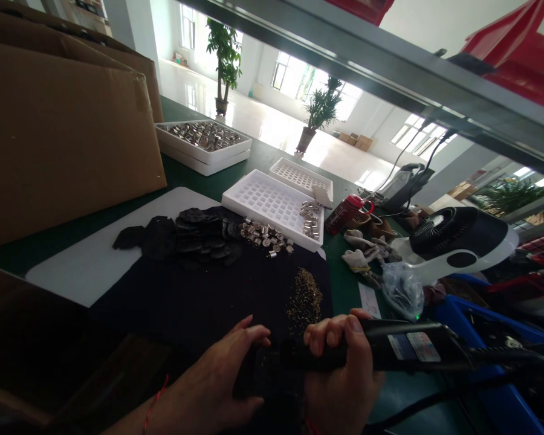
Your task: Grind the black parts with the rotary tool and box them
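Note:
My right hand [342, 374] is wrapped round a black electric screwdriver [381, 344], which lies almost level and points left. My left hand [213, 383] curls its thumb and fingers round a dark part [256, 371] in front of the screwdriver's tip. Shadow hides the part's shape and whether the tip touches it. Beyond my hands, a scatter of small brass-coloured screws [306, 296] lies on a dark cloth [172, 296]. Farther back are a heap of flat black plates [194, 235] and a pile of short silver metal cylinders [265, 235].
A white pocketed tray [258, 196] holds some cylinders at its right end. Stacked white trays [204, 163] stand by a large cardboard box [68, 121]. To the right are a red bottle [344, 212], gloves [360, 257], a black-and-white fan [457, 241] and a blue bin [512, 386]. A metal shelf beam [367, 66] crosses overhead.

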A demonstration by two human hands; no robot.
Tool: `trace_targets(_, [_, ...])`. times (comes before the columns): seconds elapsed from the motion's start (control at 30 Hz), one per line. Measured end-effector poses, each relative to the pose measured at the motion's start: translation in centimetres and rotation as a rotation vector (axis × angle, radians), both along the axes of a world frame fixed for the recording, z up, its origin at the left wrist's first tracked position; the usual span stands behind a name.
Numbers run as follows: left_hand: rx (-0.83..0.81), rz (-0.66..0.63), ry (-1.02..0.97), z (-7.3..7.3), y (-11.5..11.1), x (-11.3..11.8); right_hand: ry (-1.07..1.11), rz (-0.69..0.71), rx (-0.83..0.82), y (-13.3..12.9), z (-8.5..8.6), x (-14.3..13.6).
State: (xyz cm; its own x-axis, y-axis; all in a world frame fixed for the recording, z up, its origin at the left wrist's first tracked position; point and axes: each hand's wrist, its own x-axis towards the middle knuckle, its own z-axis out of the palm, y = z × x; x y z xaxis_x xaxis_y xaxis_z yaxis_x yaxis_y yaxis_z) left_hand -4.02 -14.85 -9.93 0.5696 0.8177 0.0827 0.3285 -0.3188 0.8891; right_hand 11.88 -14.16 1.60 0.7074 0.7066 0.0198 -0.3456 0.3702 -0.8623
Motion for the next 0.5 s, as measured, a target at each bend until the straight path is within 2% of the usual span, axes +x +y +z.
trace_targets(0.27, [-0.003,-0.009,-0.018,0.6,0.1,0.0,-0.092,0.05,0.062,-0.1,0.1,-0.6])
trace_targets(0.5, [0.045,0.017,-0.045,-0.9,-0.1,0.2,-0.271,0.143,0.119,-0.5,-0.2,-1.7])
